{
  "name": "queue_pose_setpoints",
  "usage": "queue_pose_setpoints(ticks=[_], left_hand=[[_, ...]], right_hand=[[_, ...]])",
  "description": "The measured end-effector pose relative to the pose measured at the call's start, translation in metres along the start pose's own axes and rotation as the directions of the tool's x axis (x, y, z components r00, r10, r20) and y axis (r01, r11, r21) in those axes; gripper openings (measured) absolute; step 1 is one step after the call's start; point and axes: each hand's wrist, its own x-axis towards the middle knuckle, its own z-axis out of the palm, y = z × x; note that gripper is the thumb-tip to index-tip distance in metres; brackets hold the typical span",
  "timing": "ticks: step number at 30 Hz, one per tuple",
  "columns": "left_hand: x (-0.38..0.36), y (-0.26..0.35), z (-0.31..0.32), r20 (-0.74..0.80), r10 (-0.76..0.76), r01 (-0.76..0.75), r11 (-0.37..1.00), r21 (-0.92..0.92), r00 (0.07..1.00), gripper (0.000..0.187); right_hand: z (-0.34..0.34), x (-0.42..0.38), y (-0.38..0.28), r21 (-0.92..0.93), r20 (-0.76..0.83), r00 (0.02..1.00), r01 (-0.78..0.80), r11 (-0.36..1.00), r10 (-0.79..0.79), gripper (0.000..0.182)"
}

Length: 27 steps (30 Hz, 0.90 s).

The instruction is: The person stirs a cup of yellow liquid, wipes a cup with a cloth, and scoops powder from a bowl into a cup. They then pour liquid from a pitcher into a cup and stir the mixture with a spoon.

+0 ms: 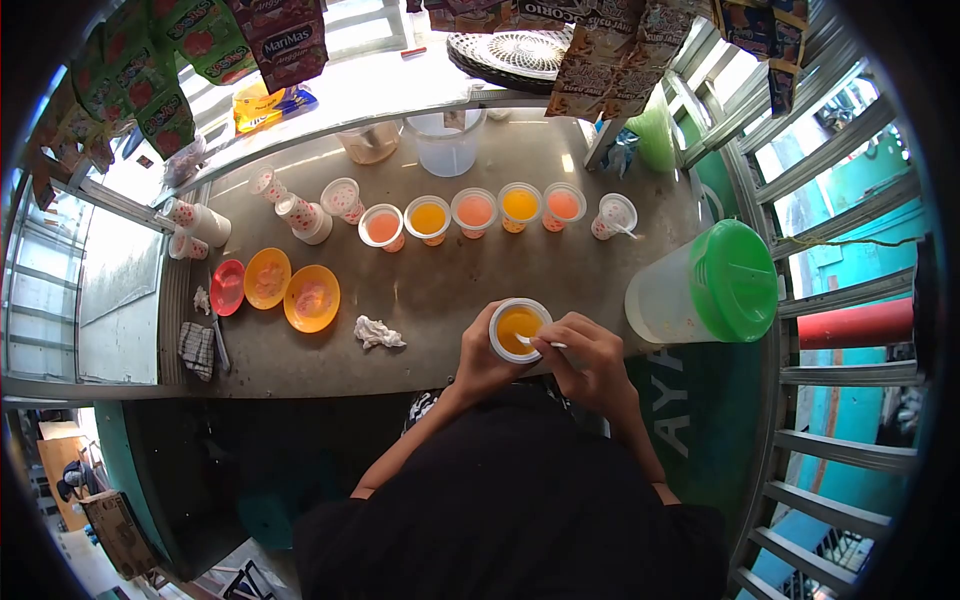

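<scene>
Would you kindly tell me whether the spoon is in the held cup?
In: the spoon reaches inside the rim of the cup, over orange drink.

Crumpled white tissue (378,333) lies on tabletop (425,290), left of left grip (480,352); farther left, two orange plates (331,310), red plate (226,268), checked cloth (197,350). Green-lidded container (700,285) right of right grip (590,362). Sachet strips (282,48) hang beyond both grips.

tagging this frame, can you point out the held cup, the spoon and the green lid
held cup (520,303): head view, on its white rim, far side
spoon (558,345): head view, on its handle
green lid (738,281): head view, on its top
</scene>
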Motion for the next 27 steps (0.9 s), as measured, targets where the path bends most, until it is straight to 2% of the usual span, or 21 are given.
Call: queue_pose_setpoints(ticks=[14, 22, 27], left_hand=[[-0.001, 0.004, 0.000, -0.022, -0.017, 0.018, 1.000, 0.007, 1.000, 0.052], [-0.001, 0.004, 0.000, -0.033, 0.079, -0.076, 0.993, 0.089, 0.996, 0.049], [-0.001, 0.004, 0.000, -0.030, 0.085, -0.082, 0.992, 0.091, 0.996, 0.049]], right_hand=[[-0.019, 0.003, -0.017, 0.003, -0.240, 0.947, 0.223, 0.975, -0.216, 0.014], [-0.009, 0.004, -0.016, 0.015, -0.204, 0.957, 0.211, 0.977, -0.204, 0.014], [-0.008, 0.006, -0.017, 0.008, -0.205, 0.958, 0.207, 0.978, -0.201, 0.014]])
